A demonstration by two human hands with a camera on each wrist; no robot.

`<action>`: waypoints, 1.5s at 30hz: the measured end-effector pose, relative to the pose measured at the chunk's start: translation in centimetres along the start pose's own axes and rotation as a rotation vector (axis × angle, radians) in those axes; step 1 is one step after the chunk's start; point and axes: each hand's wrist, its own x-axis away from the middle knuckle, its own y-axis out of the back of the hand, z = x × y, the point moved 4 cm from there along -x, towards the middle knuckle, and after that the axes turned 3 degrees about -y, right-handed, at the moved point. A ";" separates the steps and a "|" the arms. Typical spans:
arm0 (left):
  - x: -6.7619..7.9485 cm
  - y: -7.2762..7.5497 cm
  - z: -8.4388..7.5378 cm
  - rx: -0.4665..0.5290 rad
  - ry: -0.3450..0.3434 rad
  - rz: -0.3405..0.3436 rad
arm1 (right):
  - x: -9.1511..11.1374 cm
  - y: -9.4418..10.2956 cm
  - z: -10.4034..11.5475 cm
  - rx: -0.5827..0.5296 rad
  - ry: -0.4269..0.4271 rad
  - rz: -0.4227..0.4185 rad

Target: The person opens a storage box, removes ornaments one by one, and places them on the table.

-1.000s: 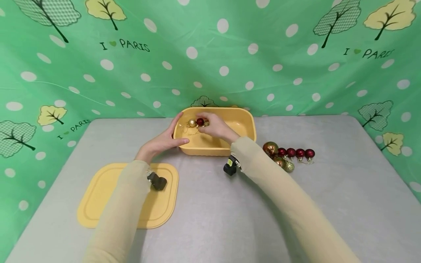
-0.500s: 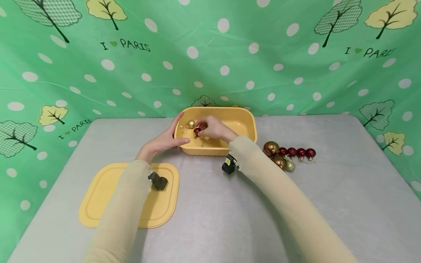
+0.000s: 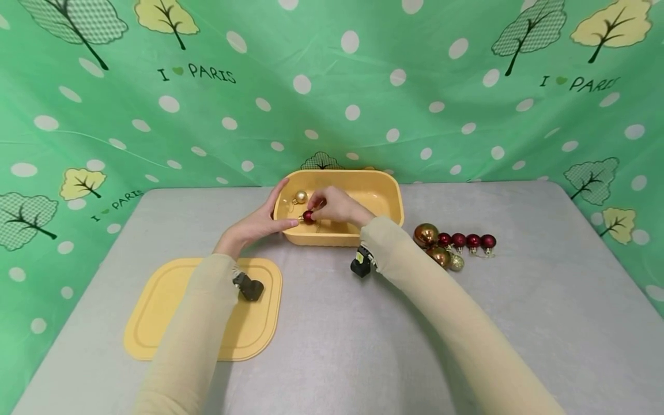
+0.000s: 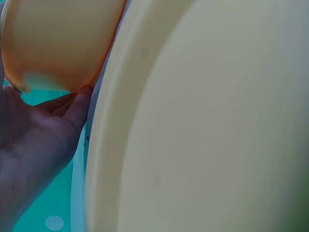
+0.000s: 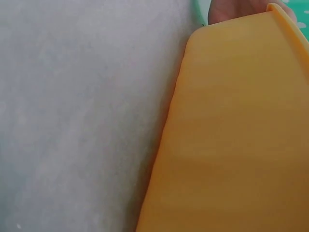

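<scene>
A yellow plastic box point(image 3: 332, 238) stands at the back of the table. My left hand point(image 3: 252, 226) holds its left end, thumb over the front rim and fingers along the side; the left wrist view shows that hand point(image 4: 41, 130) against the box wall point(image 4: 60, 43). Inside the box, my right hand point(image 3: 336, 206) pinches a small dark red Christmas bauble point(image 3: 308, 217) near the left thumb. A gold bauble point(image 3: 301, 197) lies behind it in the left part. The box's outer wall point(image 5: 236, 121) hides the right hand from its own wrist view.
The yellow lid point(image 3: 256, 320) lies flat at the front left, under the left forearm. Right of the box sit large gold baubles point(image 3: 426, 235), a glittery one point(image 3: 456, 263) and a row of dark red ones point(image 3: 472, 241). A green curtain point(image 3: 353, 138) hangs behind the table.
My right hand has brought the red bauble down from the back of the box toward its front left corner. The left hand keeps its hold on the box.
</scene>
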 end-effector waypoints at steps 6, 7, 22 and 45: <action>0.1 0.0 0.1 0.010 -0.002 0.002 | 0.1 -0.6 0.1 0.073 0.042 0.058; 0.1 0.0 0.1 0.011 0.001 0.001 | 0.1 -0.7 0.2 0.072 0.049 0.067; 0.1 0.1 0.0 0.005 -0.012 0.006 | 0.0 -1.3 0.6 0.030 0.155 0.147; 0.0 0.0 0.1 -0.082 -0.003 -0.010 | 3.5 1.5 -0.2 -0.364 0.125 0.011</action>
